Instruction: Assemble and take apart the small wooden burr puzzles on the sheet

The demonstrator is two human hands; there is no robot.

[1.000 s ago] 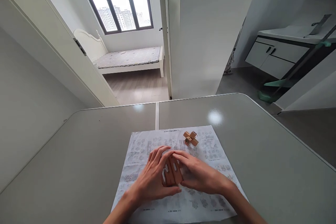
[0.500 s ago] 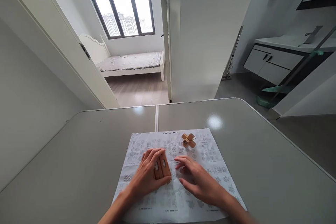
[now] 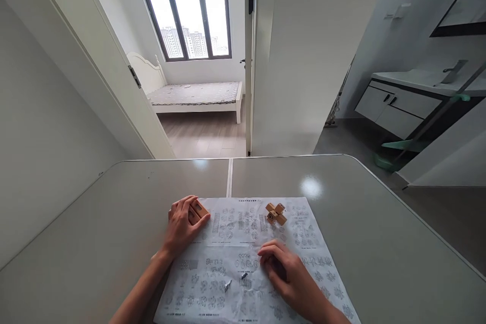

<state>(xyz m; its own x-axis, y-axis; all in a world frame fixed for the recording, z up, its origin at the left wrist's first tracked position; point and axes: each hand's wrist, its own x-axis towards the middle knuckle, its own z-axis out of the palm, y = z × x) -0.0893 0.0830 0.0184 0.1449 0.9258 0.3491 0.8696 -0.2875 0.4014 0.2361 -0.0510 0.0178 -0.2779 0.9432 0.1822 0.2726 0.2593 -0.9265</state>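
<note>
My left hand [image 3: 181, 226] is closed round two brown wooden puzzle bars [image 3: 197, 211] at the far left corner of a printed instruction sheet [image 3: 231, 288]. My right hand [image 3: 290, 278] rests on the sheet near its middle, fingers curled under; whether it holds anything is hidden. An assembled wooden cross-shaped puzzle [image 3: 276, 213] stands on the far part of the sheet, beyond my right hand. Two small dark bits [image 3: 235, 281] lie on the paper to the left of my right hand.
The sheet lies on a grey table [image 3: 94, 243] with a seam down its middle. Beyond the far edge are a doorway to a bedroom with a bed [image 3: 193, 96], a white wall, and a washbasin cabinet [image 3: 398, 106] at the right.
My left hand has carried the wooden bars away from the middle of the sheet to its far left corner. My right hand let go, drew back and curled.
</note>
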